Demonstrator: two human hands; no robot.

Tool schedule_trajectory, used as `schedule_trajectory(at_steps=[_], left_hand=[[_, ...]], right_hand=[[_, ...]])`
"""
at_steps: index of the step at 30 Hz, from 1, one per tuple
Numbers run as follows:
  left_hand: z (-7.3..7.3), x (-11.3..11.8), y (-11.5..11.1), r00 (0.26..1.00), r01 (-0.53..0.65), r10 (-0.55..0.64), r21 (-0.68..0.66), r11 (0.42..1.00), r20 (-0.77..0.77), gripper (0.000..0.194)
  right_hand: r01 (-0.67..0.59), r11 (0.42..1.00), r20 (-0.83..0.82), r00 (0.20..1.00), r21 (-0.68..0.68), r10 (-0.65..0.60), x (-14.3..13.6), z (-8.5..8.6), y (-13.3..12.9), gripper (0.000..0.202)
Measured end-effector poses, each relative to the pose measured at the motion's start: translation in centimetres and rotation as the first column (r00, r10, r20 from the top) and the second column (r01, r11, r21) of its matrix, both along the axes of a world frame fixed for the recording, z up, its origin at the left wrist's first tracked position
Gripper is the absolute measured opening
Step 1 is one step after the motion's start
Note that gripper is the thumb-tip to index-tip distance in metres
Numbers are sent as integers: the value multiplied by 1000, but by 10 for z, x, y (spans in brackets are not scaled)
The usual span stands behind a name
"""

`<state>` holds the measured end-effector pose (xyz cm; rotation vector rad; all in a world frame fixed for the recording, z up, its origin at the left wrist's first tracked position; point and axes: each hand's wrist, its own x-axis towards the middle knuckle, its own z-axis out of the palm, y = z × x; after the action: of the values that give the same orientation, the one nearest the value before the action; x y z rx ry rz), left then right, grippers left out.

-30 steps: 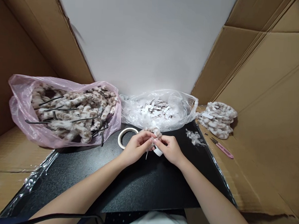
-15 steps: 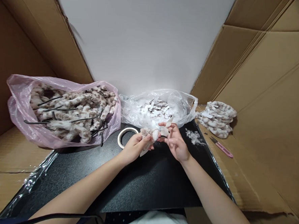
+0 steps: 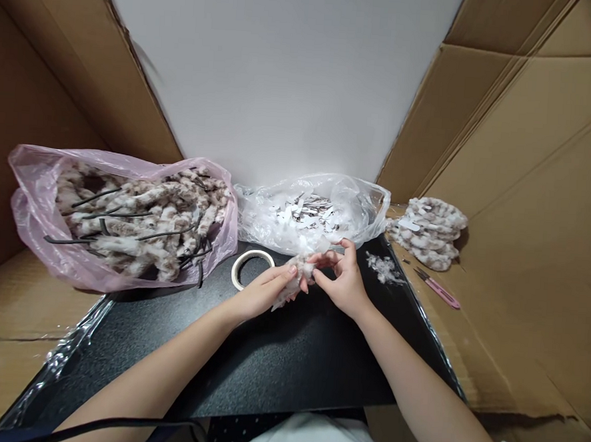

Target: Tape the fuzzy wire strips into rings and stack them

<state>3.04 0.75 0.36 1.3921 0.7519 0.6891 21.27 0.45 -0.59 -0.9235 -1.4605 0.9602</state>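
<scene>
A small furry brown-and-white piece [image 3: 291,286] is held over the black table, its lower end pointing down and left. My left hand [image 3: 262,292] is closed around it, thumb on top. On its right end, the thumb and fingertips of my right hand [image 3: 342,280] are closed in a pinch, with the index finger raised and bent. The fingers hide much of the piece. Just left of it lies a roll of cream tape [image 3: 239,264]. Behind the hands sits a clear plastic bag [image 3: 363,215] with many small white slips [image 3: 309,212] in it.
A pink plastic bag [image 3: 32,185] full of furry strips with black cords [image 3: 125,216] stands at left. To the right are loose fluff [image 3: 385,269], pink-handled snips [image 3: 439,289] and a stack of furry pieces [image 3: 432,236]. Cardboard walls [image 3: 542,196] flank the black table [image 3: 177,360].
My right hand has moved in against the furry piece and its fingers have closed on the end. A whitish slip at the right fingers no longer shows clearly. The left hand keeps its hold.
</scene>
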Motion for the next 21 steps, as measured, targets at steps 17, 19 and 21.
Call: schedule_trajectory(at_steps=[17,19,21], left_hand=[[-2,-3,4,997,-67,69,-58,996,31,48],[-3,-3,5,996,-85,86,-55,995,14,47],[-4,-3,5,994,-105,105,-50,993,-14,45]], right_hand=[[91,991,147,984,102,-105,4,-6,3,49],[69,989,168,982,129,-90,4,-6,2,48],[55,988,178,981,148,-81,4,-6,2,48]])
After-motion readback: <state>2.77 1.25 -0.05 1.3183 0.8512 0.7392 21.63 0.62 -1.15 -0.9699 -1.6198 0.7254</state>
